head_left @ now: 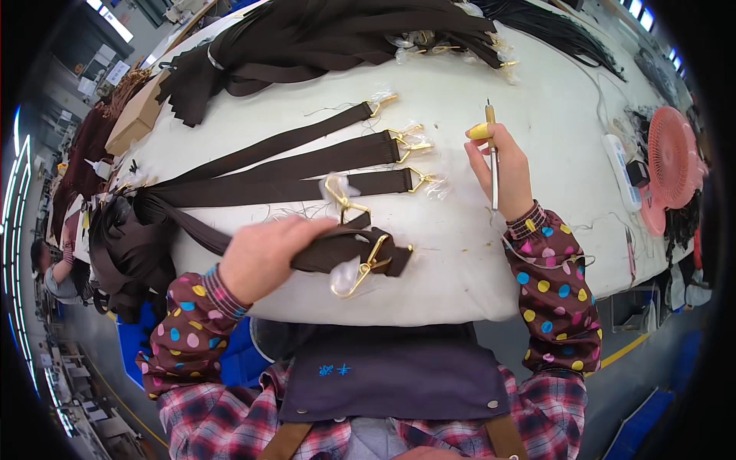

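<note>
My left hand [270, 253] is closed on dark brown webbing straps [349, 249] near the table's front edge, slightly blurred. Gold metal hooks [372, 268], partly wrapped in clear plastic, hang at the ends of these straps. My right hand [506, 167], a yellow cover on one fingertip, grips a slim pen-shaped tool [493, 165] with its thin tip pointing away from me. A thin cord [567, 261] runs by my right wrist. Left of that hand, several flat straps [307, 162] fan out, their gold hooks [418, 179] toward the right.
A large pile of dark straps [307, 42] covers the table's far side. More straps bunch [134, 245] over the left edge. At right stand a pink fan [675, 149] and a white power strip [621, 172]. A cardboard box [136, 115] sits far left; another person [61, 272] is beyond.
</note>
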`<state>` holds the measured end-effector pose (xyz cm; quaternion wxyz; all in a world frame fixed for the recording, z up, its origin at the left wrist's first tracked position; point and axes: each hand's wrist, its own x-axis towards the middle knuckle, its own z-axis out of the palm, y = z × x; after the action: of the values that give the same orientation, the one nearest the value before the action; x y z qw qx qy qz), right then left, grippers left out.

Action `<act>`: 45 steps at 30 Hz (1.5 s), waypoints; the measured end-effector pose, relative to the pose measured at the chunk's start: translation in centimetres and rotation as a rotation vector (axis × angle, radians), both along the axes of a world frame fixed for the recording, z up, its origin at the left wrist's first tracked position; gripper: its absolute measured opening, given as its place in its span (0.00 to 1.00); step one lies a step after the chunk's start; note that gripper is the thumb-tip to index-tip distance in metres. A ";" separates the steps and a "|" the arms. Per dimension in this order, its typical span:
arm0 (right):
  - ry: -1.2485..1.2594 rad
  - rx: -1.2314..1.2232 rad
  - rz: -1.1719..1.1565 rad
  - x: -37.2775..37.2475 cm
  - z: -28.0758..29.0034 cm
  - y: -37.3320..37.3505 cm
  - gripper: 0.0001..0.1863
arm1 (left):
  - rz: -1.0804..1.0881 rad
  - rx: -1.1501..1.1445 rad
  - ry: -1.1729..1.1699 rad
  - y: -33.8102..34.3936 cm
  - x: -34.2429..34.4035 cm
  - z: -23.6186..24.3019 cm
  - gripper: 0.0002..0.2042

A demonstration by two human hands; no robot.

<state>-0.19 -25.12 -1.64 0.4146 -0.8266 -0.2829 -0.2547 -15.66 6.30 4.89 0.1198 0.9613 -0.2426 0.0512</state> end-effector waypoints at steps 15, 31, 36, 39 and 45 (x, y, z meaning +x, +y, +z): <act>-0.009 -0.080 -0.010 -0.6 0.1 -0.7 0.11 | 0.567 -0.288 -0.577 14.3 -1.6 8.5 0.21; 0.066 -0.070 0.027 -0.1 -0.9 0.1 0.09 | 0.501 -0.074 -0.376 10.9 -5.6 -2.9 0.19; 0.039 -0.059 0.033 -0.1 -0.3 0.0 0.10 | 0.723 -0.045 0.026 11.1 -2.4 -11.2 0.38; 0.037 -0.072 0.044 -0.6 -0.1 0.0 0.10 | 0.330 -0.068 0.057 4.4 -1.4 -9.8 0.37; 0.022 -0.088 0.089 -0.9 0.2 0.6 0.12 | -0.008 0.091 0.076 -3.9 0.8 -8.3 0.28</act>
<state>-1.12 -24.49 -1.40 0.3921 -0.8332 -0.3258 -0.2143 -14.84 2.41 -3.42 0.0850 0.9661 -0.2437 0.0031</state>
